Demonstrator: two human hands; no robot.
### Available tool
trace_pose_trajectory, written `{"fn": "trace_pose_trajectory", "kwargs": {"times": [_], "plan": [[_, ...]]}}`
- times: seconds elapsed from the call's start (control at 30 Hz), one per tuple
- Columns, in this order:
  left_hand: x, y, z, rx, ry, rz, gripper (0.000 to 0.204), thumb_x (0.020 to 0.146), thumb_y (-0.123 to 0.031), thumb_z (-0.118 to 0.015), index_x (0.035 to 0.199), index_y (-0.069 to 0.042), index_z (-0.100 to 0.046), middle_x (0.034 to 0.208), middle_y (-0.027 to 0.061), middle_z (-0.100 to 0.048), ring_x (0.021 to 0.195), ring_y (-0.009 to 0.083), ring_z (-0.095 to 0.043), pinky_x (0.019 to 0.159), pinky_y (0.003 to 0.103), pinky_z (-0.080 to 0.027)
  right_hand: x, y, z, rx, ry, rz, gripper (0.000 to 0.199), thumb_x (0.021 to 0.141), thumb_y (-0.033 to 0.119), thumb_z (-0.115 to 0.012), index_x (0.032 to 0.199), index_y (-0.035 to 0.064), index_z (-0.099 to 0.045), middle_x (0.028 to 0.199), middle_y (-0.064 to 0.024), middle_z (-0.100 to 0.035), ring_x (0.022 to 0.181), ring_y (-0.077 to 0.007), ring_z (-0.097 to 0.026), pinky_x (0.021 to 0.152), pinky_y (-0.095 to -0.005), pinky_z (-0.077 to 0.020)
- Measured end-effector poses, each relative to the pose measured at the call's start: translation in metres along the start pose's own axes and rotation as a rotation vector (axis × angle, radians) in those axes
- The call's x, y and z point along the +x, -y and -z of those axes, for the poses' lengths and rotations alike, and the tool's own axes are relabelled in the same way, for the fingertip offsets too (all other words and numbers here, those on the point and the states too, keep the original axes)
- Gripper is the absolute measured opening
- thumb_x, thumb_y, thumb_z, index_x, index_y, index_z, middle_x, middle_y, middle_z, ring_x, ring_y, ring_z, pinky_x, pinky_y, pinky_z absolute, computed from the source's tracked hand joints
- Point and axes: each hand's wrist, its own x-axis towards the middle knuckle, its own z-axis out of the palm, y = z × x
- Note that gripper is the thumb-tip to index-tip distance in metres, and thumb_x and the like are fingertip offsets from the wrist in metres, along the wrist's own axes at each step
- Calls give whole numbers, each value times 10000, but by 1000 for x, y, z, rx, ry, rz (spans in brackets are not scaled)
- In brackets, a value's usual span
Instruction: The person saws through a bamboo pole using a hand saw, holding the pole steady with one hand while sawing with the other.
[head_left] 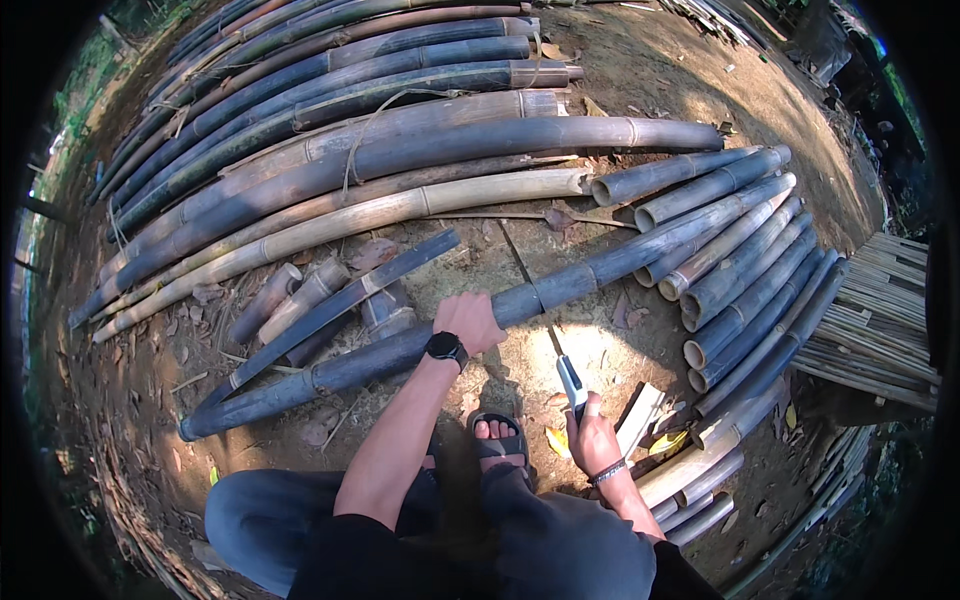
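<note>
A long dark bamboo pole (375, 357) lies slantwise in front of me, its right part resting among cut lengths of bamboo. My left hand (472, 322), a watch at its wrist, is closed over the top of the pole. To the right of it, my right hand (594, 440) grips the handle of a hand saw (570, 378). The thin blade crosses the pole just right of my left hand, and its far end shows beyond the pole. How deep the blade sits in the bamboo I cannot tell.
Long bamboo poles (420, 150) lie side by side at the far left. Short cut pieces (740, 310) form a row on the right, with more (690, 480) nearer me. A split strip (350, 295) leans across stubs at left. My sandalled foot (497, 440) stands below the pole.
</note>
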Motion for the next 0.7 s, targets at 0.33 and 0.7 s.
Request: {"fn": "trace_pose_trajectory", "kwargs": {"times": [0.33,0.7], "plan": [[5,6,-2,35,-23,-11,530,651,-367,-725,1028,2,-670,901,213,-723,849,353,-713,780,436,-575,14,-3,-15,-28,17,-21,494,952,147,-594,1245,-140,-319,633,-276,-612,557,-462,-618,488,-539,-468],[7,6,-1,-32,13,32,483,661,-345,-724,998,-4,-671,926,222,-713,840,357,-709,761,431,-575,-21,-9,-13,-34,20,-57,477,958,148,-594,1255,-131,-347,649,-280,-615,565,-465,-628,492,-527,-489]]}}
